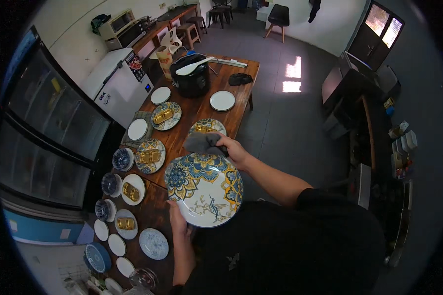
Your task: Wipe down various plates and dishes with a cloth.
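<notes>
My left hand (179, 220) grips the lower left rim of a large patterned plate (206, 195), held tilted in front of my body. Blue and yellow mandala motifs fill its upper part, with a bird drawn on the white below. In my right hand (233, 150) is a bunched grey cloth (203, 143), at the plate's far rim. Just beyond the cloth, another patterned plate (216, 123) carries a gold divided dish (203, 128), both partly hidden. Part of another plate's rim shows behind the left edge of the held one.
The wooden table (181, 140) bears white plates (222, 100), patterned plates with gold dishes (149, 156), glass bowls (121, 158) and a blue dish (97, 257). A black rice cooker (191, 79) with a white paddle (194, 66) stands farther back. A display fridge (55, 107) borders the left.
</notes>
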Demonstrator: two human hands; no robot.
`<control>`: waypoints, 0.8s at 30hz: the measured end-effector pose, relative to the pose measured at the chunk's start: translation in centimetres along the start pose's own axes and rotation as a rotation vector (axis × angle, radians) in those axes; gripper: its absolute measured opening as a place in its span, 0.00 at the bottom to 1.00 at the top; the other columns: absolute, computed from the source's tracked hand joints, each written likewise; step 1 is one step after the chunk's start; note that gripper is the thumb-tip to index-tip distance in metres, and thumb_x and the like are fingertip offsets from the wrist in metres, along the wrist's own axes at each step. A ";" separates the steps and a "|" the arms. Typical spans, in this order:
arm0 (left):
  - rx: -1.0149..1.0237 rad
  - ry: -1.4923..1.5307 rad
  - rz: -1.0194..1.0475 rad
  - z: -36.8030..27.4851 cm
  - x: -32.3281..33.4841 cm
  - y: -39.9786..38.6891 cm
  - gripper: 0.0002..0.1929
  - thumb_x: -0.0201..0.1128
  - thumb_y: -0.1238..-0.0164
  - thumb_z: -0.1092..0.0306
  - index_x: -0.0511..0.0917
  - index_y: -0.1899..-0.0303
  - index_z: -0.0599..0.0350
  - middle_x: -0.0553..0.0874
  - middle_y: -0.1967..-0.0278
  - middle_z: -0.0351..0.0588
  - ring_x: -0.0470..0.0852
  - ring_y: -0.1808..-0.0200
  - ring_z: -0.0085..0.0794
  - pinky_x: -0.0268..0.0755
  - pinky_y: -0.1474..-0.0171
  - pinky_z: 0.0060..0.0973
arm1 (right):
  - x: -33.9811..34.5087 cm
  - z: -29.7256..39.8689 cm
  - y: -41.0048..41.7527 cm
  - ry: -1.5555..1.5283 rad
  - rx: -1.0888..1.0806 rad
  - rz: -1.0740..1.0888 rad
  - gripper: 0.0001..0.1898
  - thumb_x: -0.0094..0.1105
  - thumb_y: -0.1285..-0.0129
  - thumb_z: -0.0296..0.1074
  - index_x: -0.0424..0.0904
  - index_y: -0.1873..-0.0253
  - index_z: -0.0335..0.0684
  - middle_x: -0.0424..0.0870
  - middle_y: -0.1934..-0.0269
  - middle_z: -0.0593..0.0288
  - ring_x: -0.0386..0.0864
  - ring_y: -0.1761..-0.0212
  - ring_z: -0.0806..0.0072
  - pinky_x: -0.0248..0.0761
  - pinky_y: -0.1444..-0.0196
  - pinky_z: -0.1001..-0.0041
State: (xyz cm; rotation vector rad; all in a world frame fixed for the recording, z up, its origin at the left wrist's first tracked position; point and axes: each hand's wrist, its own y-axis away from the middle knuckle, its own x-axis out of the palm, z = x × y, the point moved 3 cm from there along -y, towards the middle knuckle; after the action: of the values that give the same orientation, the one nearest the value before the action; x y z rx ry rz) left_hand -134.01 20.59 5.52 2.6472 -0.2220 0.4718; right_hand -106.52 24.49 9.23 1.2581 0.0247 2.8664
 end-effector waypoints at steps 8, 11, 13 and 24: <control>-0.080 -0.084 0.076 6.1 9.0 3.8 0.28 0.41 0.21 0.48 0.63 0.34 0.62 0.77 0.42 0.51 0.79 0.44 0.35 0.75 0.44 0.32 | -7.9 -2.3 9.0 0.297 0.157 -0.027 0.19 0.64 0.38 0.33 0.77 0.43 0.36 0.81 0.46 0.60 0.77 0.46 0.74 0.70 0.43 0.73; -0.064 -0.070 0.013 7.3 13.2 4.6 0.27 0.41 0.20 0.49 0.62 0.33 0.61 0.76 0.41 0.50 0.78 0.43 0.34 0.74 0.44 0.31 | -8.8 -3.0 14.2 0.246 0.229 -0.036 0.20 0.62 0.37 0.33 0.75 0.42 0.36 0.80 0.45 0.59 0.77 0.46 0.74 0.71 0.43 0.73; -0.080 -0.077 -0.025 7.0 15.4 4.5 0.26 0.40 0.20 0.51 0.62 0.33 0.60 0.76 0.41 0.50 0.78 0.43 0.34 0.74 0.44 0.30 | -9.5 -1.2 15.3 0.218 0.260 -0.047 0.20 0.61 0.37 0.33 0.75 0.41 0.36 0.80 0.45 0.58 0.77 0.46 0.74 0.71 0.43 0.72; -0.110 -0.162 -0.042 7.2 21.0 3.0 0.29 0.41 0.21 0.45 0.67 0.39 0.65 0.80 0.46 0.54 0.83 0.49 0.37 0.79 0.50 0.33 | -14.1 5.5 18.6 0.099 0.381 -0.221 0.24 0.48 0.33 0.29 0.65 0.32 0.34 0.77 0.42 0.49 0.78 0.44 0.68 0.72 0.42 0.67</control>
State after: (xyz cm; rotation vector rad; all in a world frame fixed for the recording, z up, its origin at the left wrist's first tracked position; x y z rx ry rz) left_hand -113.11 13.04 8.23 2.5775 -0.2339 0.2246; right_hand -92.99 5.74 2.92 1.0705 0.6933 2.8063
